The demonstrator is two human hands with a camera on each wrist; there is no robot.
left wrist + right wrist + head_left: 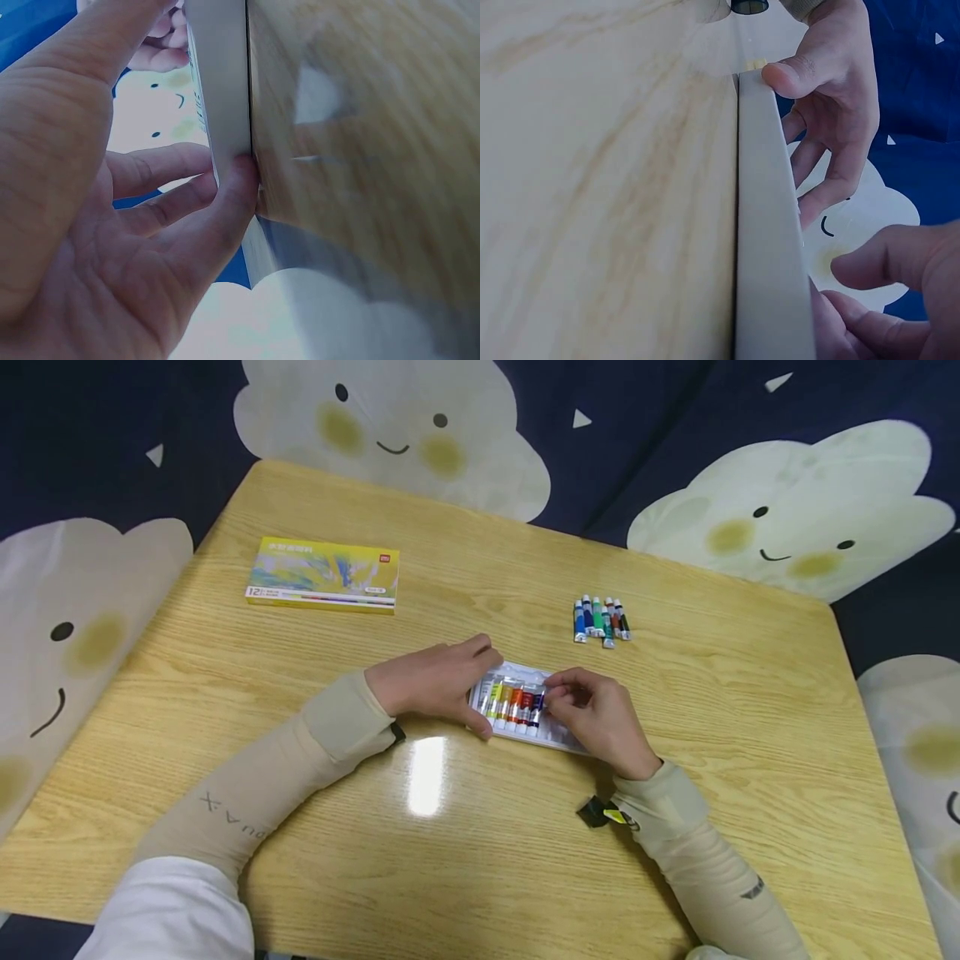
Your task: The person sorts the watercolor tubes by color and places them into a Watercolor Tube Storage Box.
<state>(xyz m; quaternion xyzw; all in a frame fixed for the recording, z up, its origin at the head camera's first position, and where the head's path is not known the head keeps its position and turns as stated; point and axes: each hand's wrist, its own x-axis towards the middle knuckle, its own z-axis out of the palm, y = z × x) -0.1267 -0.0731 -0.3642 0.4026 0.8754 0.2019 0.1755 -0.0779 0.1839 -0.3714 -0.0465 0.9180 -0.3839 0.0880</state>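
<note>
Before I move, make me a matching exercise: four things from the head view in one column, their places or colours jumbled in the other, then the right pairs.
1. Box
2. Loose paint tubes
3. Left hand
4. Right hand

A. Over the tray's right part
B. Partly yellow, on the table's left side
C. Gripping the tray's left end
D. Clustered on the table beyond the tray

Pairs: 1-B; 2-D; 3-C; 4-A

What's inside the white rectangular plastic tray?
The tray holds small yellow, orange, red and dark paint tubes. The left hand and right hand cover parts of its ends, hiding anything there.
</note>
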